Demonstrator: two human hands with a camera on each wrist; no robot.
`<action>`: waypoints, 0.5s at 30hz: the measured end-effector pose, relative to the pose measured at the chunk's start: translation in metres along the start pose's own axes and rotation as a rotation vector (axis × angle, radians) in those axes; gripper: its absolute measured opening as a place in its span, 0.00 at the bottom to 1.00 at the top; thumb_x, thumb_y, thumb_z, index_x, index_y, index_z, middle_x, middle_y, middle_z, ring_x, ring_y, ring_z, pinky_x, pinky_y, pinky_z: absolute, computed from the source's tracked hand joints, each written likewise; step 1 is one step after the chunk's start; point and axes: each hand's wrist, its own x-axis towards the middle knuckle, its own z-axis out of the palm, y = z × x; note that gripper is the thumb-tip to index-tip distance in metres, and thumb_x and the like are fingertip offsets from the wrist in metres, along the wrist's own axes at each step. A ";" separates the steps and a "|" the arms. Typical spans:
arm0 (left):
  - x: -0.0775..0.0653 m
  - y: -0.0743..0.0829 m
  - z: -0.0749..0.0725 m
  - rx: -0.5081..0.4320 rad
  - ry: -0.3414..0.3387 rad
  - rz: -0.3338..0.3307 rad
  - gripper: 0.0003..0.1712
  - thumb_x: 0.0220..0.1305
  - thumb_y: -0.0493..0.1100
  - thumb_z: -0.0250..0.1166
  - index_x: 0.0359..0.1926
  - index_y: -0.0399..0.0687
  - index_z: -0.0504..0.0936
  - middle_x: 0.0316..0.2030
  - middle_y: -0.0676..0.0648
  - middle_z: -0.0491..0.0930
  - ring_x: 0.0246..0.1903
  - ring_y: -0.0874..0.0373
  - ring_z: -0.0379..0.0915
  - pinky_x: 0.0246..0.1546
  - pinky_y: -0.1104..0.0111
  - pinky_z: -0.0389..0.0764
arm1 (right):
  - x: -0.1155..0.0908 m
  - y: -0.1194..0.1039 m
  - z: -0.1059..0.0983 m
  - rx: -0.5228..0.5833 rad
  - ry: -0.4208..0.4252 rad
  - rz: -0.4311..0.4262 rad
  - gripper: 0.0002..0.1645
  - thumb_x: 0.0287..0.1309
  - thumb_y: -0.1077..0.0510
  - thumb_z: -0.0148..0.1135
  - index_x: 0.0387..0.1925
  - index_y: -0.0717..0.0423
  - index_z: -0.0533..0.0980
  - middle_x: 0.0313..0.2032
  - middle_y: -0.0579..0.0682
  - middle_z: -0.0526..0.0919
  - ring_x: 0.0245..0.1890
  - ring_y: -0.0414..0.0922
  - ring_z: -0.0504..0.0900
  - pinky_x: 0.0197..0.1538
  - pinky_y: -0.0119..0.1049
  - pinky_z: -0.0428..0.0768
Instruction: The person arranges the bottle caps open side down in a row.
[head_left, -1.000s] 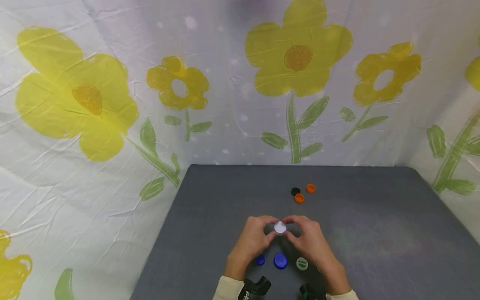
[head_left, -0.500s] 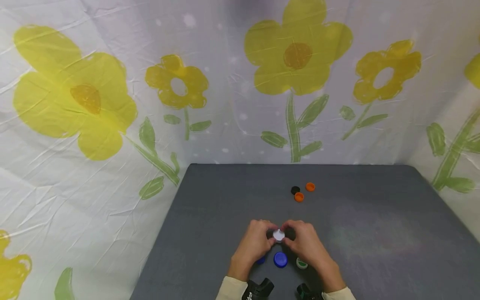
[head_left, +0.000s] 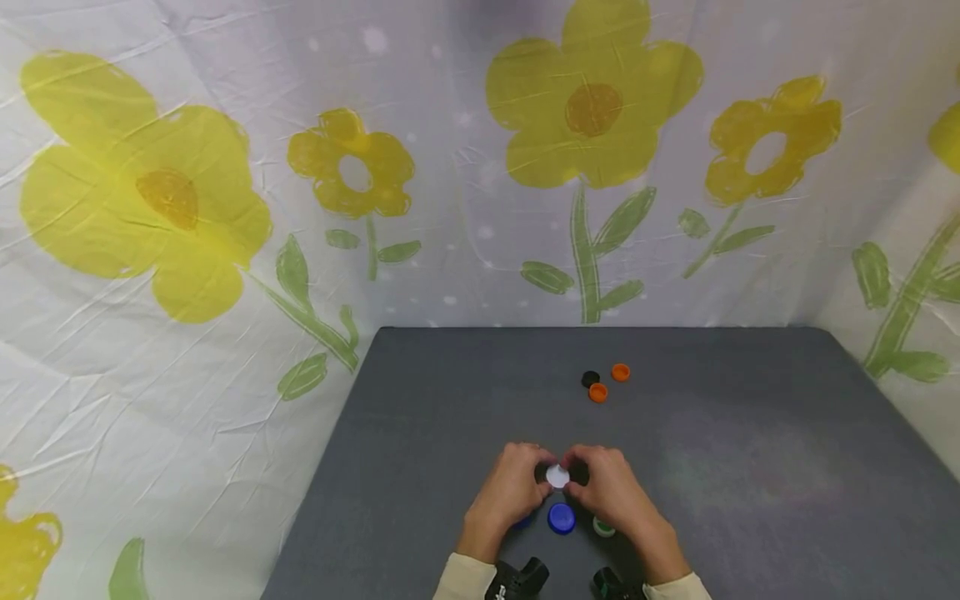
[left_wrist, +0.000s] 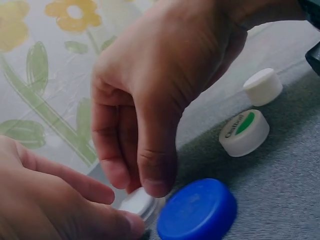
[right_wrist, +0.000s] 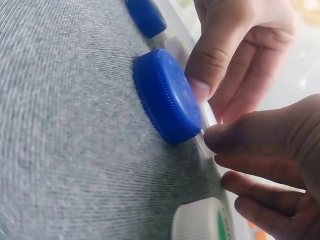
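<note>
A small white bottle cap with a clear lower rim is held between both hands, just beyond a large blue cap. My left hand pinches its left side with thumb and fingertips. On the opposite side my right hand pinches it the same way. The left wrist view shows its flat white top low beside the large blue cap. A smaller blue cap lies near my left wrist, mostly covered in the head view. Near my right wrist sits a white cap with green print.
Another white cap stands past the printed one in the left wrist view. Farther back on the grey table lie a black cap and two orange caps. A flowered cloth hangs behind the table.
Both hands have moved slightly toward the body with the white cap and drawn closer together. They now cover more of the small blue cap and the printed cap. The other caps have not moved.
</note>
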 end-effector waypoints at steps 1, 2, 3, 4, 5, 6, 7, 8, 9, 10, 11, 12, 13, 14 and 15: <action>0.000 0.000 -0.001 -0.007 -0.009 -0.009 0.18 0.54 0.35 0.85 0.47 0.49 0.95 0.44 0.52 0.94 0.46 0.58 0.89 0.50 0.65 0.88 | 0.000 0.000 -0.001 -0.002 0.003 0.000 0.17 0.46 0.65 0.87 0.36 0.49 0.87 0.36 0.43 0.91 0.38 0.44 0.87 0.45 0.48 0.86; 0.001 0.000 -0.003 -0.011 -0.014 -0.017 0.18 0.55 0.36 0.84 0.48 0.49 0.95 0.45 0.52 0.94 0.47 0.58 0.89 0.51 0.64 0.88 | 0.000 0.000 -0.002 -0.007 0.010 -0.005 0.17 0.46 0.65 0.87 0.36 0.48 0.87 0.36 0.43 0.91 0.38 0.44 0.88 0.46 0.49 0.86; 0.002 0.001 -0.005 -0.018 -0.018 -0.032 0.19 0.56 0.36 0.84 0.50 0.48 0.95 0.46 0.51 0.94 0.49 0.57 0.89 0.53 0.63 0.88 | -0.001 0.000 -0.003 -0.009 0.016 -0.005 0.17 0.47 0.65 0.87 0.36 0.48 0.87 0.36 0.43 0.91 0.39 0.45 0.88 0.47 0.49 0.86; 0.002 0.002 -0.006 -0.023 -0.019 -0.046 0.20 0.56 0.37 0.84 0.51 0.48 0.94 0.48 0.51 0.94 0.50 0.57 0.90 0.54 0.62 0.88 | -0.001 0.000 -0.005 -0.011 0.025 -0.008 0.17 0.47 0.65 0.86 0.37 0.48 0.87 0.36 0.43 0.91 0.40 0.46 0.89 0.47 0.50 0.86; 0.003 0.003 -0.009 -0.027 -0.016 -0.060 0.21 0.57 0.38 0.83 0.53 0.48 0.94 0.49 0.50 0.94 0.52 0.56 0.90 0.56 0.61 0.89 | -0.001 0.000 -0.007 -0.009 0.034 -0.011 0.16 0.48 0.65 0.86 0.37 0.49 0.87 0.37 0.43 0.92 0.41 0.47 0.89 0.49 0.51 0.87; 0.004 0.004 -0.011 -0.027 -0.008 -0.068 0.21 0.58 0.38 0.83 0.54 0.47 0.93 0.51 0.49 0.93 0.54 0.55 0.90 0.57 0.60 0.89 | -0.001 0.001 -0.010 -0.007 0.045 -0.016 0.16 0.49 0.66 0.85 0.38 0.49 0.88 0.38 0.44 0.92 0.42 0.48 0.90 0.50 0.52 0.87; 0.006 0.005 -0.013 -0.028 0.003 -0.074 0.22 0.59 0.39 0.83 0.56 0.47 0.93 0.52 0.48 0.93 0.55 0.54 0.89 0.59 0.59 0.88 | 0.000 0.002 -0.013 -0.005 0.057 -0.020 0.16 0.49 0.66 0.84 0.39 0.49 0.88 0.39 0.45 0.93 0.44 0.49 0.91 0.51 0.53 0.87; 0.008 0.007 -0.015 -0.030 0.014 -0.079 0.22 0.61 0.39 0.82 0.57 0.46 0.92 0.54 0.48 0.93 0.57 0.53 0.89 0.60 0.58 0.88 | 0.000 0.003 -0.016 -0.001 0.071 -0.026 0.16 0.50 0.66 0.84 0.39 0.50 0.88 0.40 0.46 0.93 0.45 0.51 0.91 0.51 0.54 0.87; 0.009 0.008 -0.018 -0.035 0.025 -0.084 0.23 0.62 0.40 0.82 0.58 0.46 0.92 0.55 0.47 0.92 0.58 0.52 0.89 0.61 0.57 0.87 | 0.001 0.005 -0.019 0.003 0.083 -0.027 0.16 0.51 0.66 0.83 0.41 0.50 0.89 0.41 0.46 0.93 0.46 0.51 0.91 0.52 0.55 0.87; 0.011 0.009 -0.020 -0.036 0.036 -0.084 0.23 0.63 0.40 0.82 0.59 0.46 0.92 0.56 0.47 0.92 0.58 0.51 0.88 0.61 0.57 0.87 | 0.002 0.007 -0.022 0.005 0.097 -0.033 0.16 0.52 0.66 0.83 0.42 0.51 0.89 0.42 0.47 0.93 0.47 0.52 0.91 0.53 0.55 0.87; 0.014 0.010 -0.022 -0.038 0.048 -0.081 0.23 0.63 0.41 0.81 0.60 0.46 0.91 0.56 0.47 0.92 0.58 0.51 0.88 0.62 0.57 0.87 | 0.003 0.009 -0.025 0.009 0.113 -0.038 0.16 0.52 0.66 0.83 0.42 0.51 0.89 0.42 0.48 0.93 0.48 0.53 0.91 0.53 0.56 0.87; 0.016 0.011 -0.024 -0.041 0.059 -0.078 0.23 0.64 0.41 0.81 0.60 0.46 0.91 0.56 0.46 0.92 0.59 0.51 0.88 0.62 0.56 0.87 | 0.004 0.010 -0.029 0.009 0.131 -0.044 0.16 0.52 0.66 0.83 0.43 0.52 0.89 0.43 0.48 0.94 0.48 0.53 0.92 0.53 0.56 0.88; 0.019 0.012 -0.026 -0.043 0.067 -0.075 0.23 0.65 0.41 0.80 0.61 0.46 0.91 0.57 0.46 0.92 0.59 0.51 0.88 0.62 0.56 0.87 | 0.005 0.012 -0.032 0.007 0.148 -0.051 0.16 0.53 0.66 0.83 0.44 0.52 0.89 0.43 0.49 0.94 0.48 0.53 0.92 0.53 0.57 0.88; 0.022 0.012 -0.029 -0.045 0.074 -0.070 0.23 0.65 0.42 0.80 0.61 0.46 0.91 0.57 0.46 0.92 0.59 0.50 0.88 0.63 0.56 0.87 | 0.006 0.014 -0.036 0.007 0.165 -0.058 0.17 0.53 0.65 0.83 0.45 0.53 0.89 0.43 0.49 0.94 0.48 0.54 0.92 0.53 0.57 0.88; 0.025 0.013 -0.031 -0.047 0.080 -0.064 0.24 0.65 0.42 0.80 0.61 0.46 0.90 0.57 0.46 0.91 0.59 0.50 0.88 0.63 0.56 0.87 | 0.007 0.016 -0.039 0.005 0.180 -0.064 0.17 0.53 0.65 0.83 0.45 0.53 0.89 0.44 0.50 0.94 0.48 0.54 0.92 0.52 0.58 0.88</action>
